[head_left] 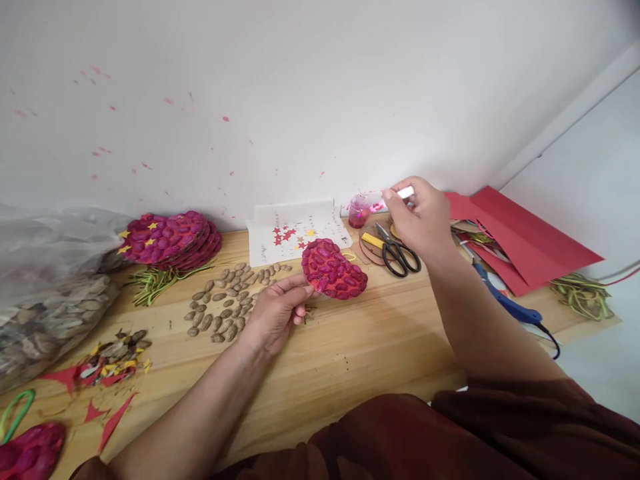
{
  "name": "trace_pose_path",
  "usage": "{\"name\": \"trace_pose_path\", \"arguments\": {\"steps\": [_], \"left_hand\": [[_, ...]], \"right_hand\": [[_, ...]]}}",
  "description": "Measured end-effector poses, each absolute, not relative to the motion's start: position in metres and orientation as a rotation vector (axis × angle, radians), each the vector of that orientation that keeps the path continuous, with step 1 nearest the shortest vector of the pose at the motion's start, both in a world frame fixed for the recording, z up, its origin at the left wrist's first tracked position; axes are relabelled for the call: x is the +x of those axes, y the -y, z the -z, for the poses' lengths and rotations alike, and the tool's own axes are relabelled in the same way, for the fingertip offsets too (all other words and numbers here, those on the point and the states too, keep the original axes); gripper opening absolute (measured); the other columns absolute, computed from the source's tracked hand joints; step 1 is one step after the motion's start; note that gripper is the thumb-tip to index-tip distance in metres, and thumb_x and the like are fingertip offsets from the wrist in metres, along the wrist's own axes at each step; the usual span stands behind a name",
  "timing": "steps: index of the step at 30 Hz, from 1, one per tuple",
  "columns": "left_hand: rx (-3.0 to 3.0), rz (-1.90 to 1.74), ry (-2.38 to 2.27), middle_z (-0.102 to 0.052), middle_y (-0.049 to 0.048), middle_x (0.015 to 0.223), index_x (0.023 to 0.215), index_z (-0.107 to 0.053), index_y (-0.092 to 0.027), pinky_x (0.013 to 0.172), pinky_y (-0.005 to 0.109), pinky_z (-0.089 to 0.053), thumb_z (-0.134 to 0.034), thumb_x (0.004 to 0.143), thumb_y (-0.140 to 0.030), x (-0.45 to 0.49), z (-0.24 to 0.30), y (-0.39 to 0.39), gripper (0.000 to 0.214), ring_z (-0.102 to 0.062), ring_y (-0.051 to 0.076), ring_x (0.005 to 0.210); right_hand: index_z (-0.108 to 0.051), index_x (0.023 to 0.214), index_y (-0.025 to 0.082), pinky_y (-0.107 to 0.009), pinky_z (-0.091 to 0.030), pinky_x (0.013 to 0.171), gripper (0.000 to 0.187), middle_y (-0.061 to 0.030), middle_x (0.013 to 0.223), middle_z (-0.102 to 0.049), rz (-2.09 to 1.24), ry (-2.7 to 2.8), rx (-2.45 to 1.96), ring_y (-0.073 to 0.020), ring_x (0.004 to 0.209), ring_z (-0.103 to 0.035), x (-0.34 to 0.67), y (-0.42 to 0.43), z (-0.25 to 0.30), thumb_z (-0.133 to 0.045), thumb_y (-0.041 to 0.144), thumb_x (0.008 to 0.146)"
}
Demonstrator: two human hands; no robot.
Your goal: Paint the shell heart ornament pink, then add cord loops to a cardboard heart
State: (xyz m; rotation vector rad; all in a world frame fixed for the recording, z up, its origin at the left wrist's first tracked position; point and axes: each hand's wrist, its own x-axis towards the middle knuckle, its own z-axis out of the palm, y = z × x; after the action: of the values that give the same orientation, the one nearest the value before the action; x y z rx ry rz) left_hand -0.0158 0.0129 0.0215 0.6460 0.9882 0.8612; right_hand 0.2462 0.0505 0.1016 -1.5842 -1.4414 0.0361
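My left hand [280, 310] grips the lower left edge of a rounded red disc [334, 270] covered with magenta-painted peanuts, held above the wooden table. A yellow loop shows behind its right edge. Between the thumb and fingers of my right hand [420, 213] is a paintbrush with a white handle [406, 193]. Its pink-stained end points down into a small clear cup [359, 212] with magenta paint; whether the bristles touch the paint I cannot tell. Black-handled scissors [395, 253] and a yellow-handled tool [373, 240] lie below my right hand.
Loose peanuts [227, 300] spread left of my left hand. A white sheet [260, 247] bears small paper stars. Stacked painted discs [170, 240] stand back left, near a bag of peanuts [45, 327]. Red paper [535, 233] and a blue glue gun [510, 303] lie right.
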Motion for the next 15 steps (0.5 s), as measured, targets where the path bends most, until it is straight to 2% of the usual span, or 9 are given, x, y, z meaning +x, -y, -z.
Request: {"name": "trace_pose_path", "arguments": {"steps": [2, 5, 10, 15], "left_hand": [[0.635, -0.868, -0.979, -0.075, 0.0064, 0.076, 0.094, -0.079, -0.007, 0.034, 0.011, -0.030, -0.095, 0.058, -0.022, -0.016, -0.021, -0.013, 0.042, -0.042, 0.000, 0.039], [0.630, -0.864, -0.969, -0.073, 0.0042, 0.074, 0.093, -0.078, -0.008, 0.034, 0.011, -0.029, -0.096, 0.056, -0.023, -0.017, -0.020, -0.012, 0.044, -0.041, -0.001, 0.039], [0.640, -0.861, -0.974, -0.074, 0.0046, 0.075, 0.093, -0.077, -0.009, 0.034, 0.011, -0.029, -0.099, 0.053, -0.025, -0.017, -0.020, -0.012, 0.048, -0.040, -0.001, 0.038], [0.665, -0.857, -0.974, -0.075, 0.0047, 0.077, 0.094, -0.077, -0.009, 0.034, 0.011, -0.028, -0.100, 0.053, -0.027, -0.017, -0.022, -0.011, 0.050, -0.039, -0.002, 0.038]], "right_hand": [[-0.059, 0.079, 0.023, -0.031, -0.036, 0.058, 0.030, 0.0023, 0.063, -0.052, -0.320, 1.436, -1.436, -0.0142, 0.056, -0.044, 0.234, -0.022, -0.099, -0.065, 0.047, 0.096], [-0.060, 0.080, 0.023, -0.029, -0.034, 0.054, 0.031, 0.0025, 0.064, -0.053, -0.563, 1.421, -1.283, -0.0127, 0.056, -0.044, 0.216, 0.010, -0.087, -0.066, 0.048, 0.096], [-0.061, 0.086, 0.022, -0.031, -0.039, 0.063, 0.017, 0.0012, 0.073, -0.057, -0.466, 1.483, -1.191, -0.0135, 0.065, -0.048, 0.204, 0.027, -0.064, -0.063, 0.033, 0.098], [-0.061, 0.088, 0.022, -0.034, -0.042, 0.071, 0.011, -0.0005, 0.080, -0.061, -0.364, 1.576, -1.171, -0.0165, 0.075, -0.055, 0.207, 0.027, -0.057, -0.062, 0.027, 0.098]]}}
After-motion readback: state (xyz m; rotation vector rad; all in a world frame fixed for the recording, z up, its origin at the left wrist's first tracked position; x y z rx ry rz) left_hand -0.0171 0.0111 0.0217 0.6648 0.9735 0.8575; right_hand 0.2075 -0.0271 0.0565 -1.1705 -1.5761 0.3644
